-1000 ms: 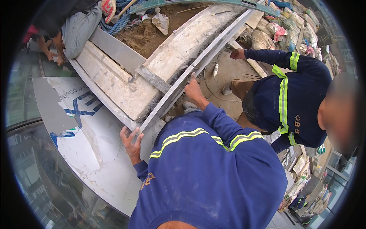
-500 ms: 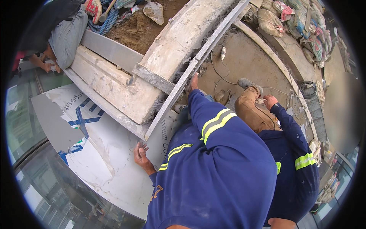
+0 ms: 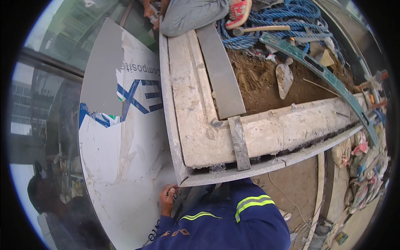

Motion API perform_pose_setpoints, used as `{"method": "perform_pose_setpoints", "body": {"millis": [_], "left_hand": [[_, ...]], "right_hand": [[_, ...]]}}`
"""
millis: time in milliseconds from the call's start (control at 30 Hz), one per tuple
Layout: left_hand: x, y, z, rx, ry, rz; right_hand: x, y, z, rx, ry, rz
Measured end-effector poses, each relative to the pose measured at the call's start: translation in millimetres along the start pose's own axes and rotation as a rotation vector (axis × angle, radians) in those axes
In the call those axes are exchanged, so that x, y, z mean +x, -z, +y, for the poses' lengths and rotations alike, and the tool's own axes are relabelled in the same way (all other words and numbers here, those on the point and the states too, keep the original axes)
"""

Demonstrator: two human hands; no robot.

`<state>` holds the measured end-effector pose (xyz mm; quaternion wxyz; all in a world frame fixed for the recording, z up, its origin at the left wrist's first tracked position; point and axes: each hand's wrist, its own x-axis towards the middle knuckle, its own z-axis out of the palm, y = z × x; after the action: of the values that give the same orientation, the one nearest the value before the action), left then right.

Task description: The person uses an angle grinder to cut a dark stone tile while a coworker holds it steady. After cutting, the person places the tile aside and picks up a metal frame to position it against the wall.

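Note:
My left hand (image 3: 166, 201) is at the outer corner of the grey stone edging (image 3: 173, 137), fingertips reaching to the corner and touching or nearly touching it. Its fingers are loosely bent and apart, with nothing visible in them. My right arm (image 3: 254, 204), in a blue sleeve with reflective bands, runs up to the front strip of edging, which hides the hand. The edging wraps an L-shaped concrete curb (image 3: 196, 137), with a dark gap along its front side. A short stone piece (image 3: 239, 143) bridges curb and front edging. A longer grey slab (image 3: 220, 68) lies along the curb's inner side.
A co-worker's grey trouser leg (image 3: 193, 16) rests on the far curb. A green spirit level (image 3: 325, 75), a trowel (image 3: 285, 79), a hammer (image 3: 260, 29) and blue rope (image 3: 300, 12) lie beyond. White composite panel (image 3: 125, 175) stands left; bagged rubble (image 3: 366, 175) lies right.
My view has swung left, so the curb appears turned and the spirit level shows. My right hand, seen earlier on the edging, is hidden. My left hand is closer to the corner.

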<state>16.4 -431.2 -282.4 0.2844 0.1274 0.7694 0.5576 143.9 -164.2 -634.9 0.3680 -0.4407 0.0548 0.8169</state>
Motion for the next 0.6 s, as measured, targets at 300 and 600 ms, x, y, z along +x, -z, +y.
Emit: {"method": "perform_pose_setpoints", "body": {"millis": [300, 600], "left_hand": [[-28, -22, -6, -0.205, 0.016, 0.160], [11, -2, -6, -0.289, -0.024, 0.305]], "right_hand": [[-58, 71, -120, -2.310, 0.723, -0.781], [-142, 7, -273, -1.266, -0.442, 0.202]]}}
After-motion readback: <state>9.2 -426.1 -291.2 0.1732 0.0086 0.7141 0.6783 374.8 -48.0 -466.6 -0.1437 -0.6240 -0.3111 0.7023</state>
